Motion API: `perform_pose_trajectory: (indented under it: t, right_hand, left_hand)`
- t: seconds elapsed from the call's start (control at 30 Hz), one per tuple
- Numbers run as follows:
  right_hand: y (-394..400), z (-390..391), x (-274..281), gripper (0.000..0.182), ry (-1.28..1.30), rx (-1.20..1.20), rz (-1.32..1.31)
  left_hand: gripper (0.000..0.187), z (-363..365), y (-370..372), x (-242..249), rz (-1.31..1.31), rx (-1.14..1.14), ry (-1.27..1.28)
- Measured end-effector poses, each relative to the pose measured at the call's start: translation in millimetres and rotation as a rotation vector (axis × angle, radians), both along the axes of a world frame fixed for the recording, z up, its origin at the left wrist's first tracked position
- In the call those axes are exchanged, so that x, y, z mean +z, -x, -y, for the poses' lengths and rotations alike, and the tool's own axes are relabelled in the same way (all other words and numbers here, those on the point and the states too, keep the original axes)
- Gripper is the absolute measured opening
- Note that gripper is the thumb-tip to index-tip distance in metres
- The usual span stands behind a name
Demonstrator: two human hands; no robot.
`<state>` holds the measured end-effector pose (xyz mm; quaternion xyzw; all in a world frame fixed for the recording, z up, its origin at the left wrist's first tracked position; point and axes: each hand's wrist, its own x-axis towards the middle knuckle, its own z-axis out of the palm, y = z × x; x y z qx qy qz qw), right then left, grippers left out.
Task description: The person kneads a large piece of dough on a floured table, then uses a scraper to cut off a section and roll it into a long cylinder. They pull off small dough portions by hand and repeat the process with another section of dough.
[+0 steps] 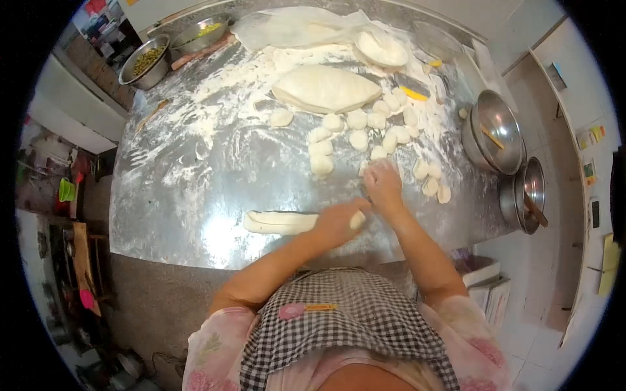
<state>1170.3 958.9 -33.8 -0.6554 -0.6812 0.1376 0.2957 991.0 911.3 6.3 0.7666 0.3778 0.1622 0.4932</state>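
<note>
My left hand is wrapped round a long roll of pale dough near the table's front edge. The roll's short end pokes out on the right side of the fist. Just beyond it, my right hand is low over the table, fingers curled down at a small dough piece that they partly hide. Several floured dough pieces lie scattered past my right hand, some touching one another. Behind them rests a large mound of dough.
Flour dusts the metal table. At the back are a bowl of flour, a plastic sheet and a yellow-edged scraper. Filling bowls stand back left, with a rolling pin nearby. Metal bowls line the right edge.
</note>
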Motion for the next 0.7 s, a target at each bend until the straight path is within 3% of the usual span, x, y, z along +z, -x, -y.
perform_pose_trajectory:
  t: [0.1, 0.17, 0.2, 0.27, 0.3, 0.37, 0.4, 0.43, 0.53, 0.57, 0.63, 0.7]
  right_hand:
    - [22.8, 49.4, -31.5, 0.024, 0.454, -0.233, -0.842]
    - [44.3, 63.4, -70.6, 0.028, 0.672, -0.266, -1.240]
    - [45.9, 54.7, -65.5, 0.027, 0.679, -0.209, -1.175]
    - [52.4, 40.8, -34.6, 0.024, 0.708, -0.109, -1.051]
    - [56.2, 34.4, -6.5, 0.022, 0.482, 0.088, -0.645]
    - [66.9, 27.8, 44.3, 0.017, 0.009, 0.430, 0.177]
    - [75.5, 31.0, 44.4, 0.016, -0.051, 0.437, 0.119]
    - [86.6, 37.0, 43.7, 0.015, -0.110, 0.446, 0.062]
    - [99.9, 40.2, 22.6, 0.015, -0.139, 0.360, -0.067]
    - [103.0, 40.5, 10.4, 0.016, -0.120, 0.313, -0.104]
    - [99.3, 18.9, 6.2, 0.015, -0.083, 0.273, 0.059]
    - [68.7, -21.4, -17.9, 0.014, -0.132, 0.290, 0.308]
  left_hand:
    - [0.070, 3.7, 12.6, -44.1, -0.078, 0.198, -0.655]
    - [0.074, 5.8, 21.7, -69.2, -0.203, 0.192, -0.751]
    - [0.077, 6.1, 24.7, -74.6, -0.268, 0.189, -0.800]
    - [0.070, 2.4, 28.4, -42.5, -0.259, 0.264, -0.294]
    - [0.066, -7.0, 27.6, -29.3, -0.244, 0.305, -0.053]
    - [0.056, -26.5, 43.5, -39.1, -0.011, 0.134, 0.071]
    - [0.050, -30.0, 50.1, -43.0, 0.103, 0.045, 0.137]
    - [0.036, -25.3, 50.1, -32.5, 0.332, 0.172, 0.554]
    - [0.031, -2.9, 52.7, -44.8, 0.080, 0.123, -0.105]
    - [0.031, 1.7, 54.6, -41.0, 0.030, 0.159, -0.011]
    - [0.032, 11.1, 54.1, 2.0, -0.069, 0.220, 0.181]
    - [0.036, 11.4, 44.7, 17.5, 0.002, -0.021, 0.004]
